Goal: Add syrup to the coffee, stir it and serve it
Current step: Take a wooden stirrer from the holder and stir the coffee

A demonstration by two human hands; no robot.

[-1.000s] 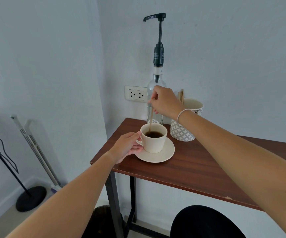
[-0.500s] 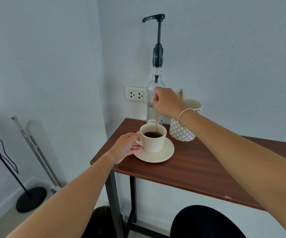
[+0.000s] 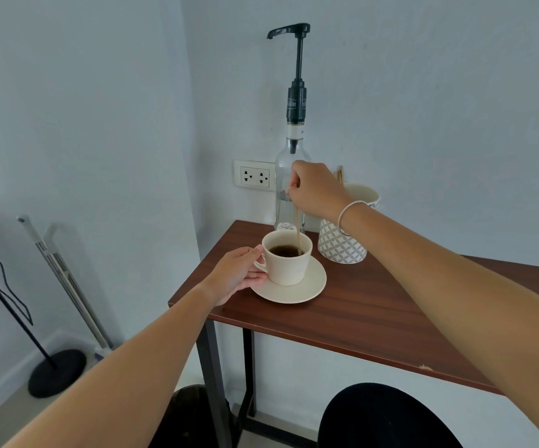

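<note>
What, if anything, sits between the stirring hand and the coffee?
Nothing visible does: the right hand holds the stir stick, whose tip already sits in the coffee. The left hand steadies the cup by its handle.

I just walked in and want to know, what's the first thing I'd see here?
You'd first see the cream cup of dark coffee on its saucer near the corner of the brown table. The right hand dips a thin stick into it while the left hand holds the cup's handle. Behind stands a tall clear bottle with a black pump.
</note>
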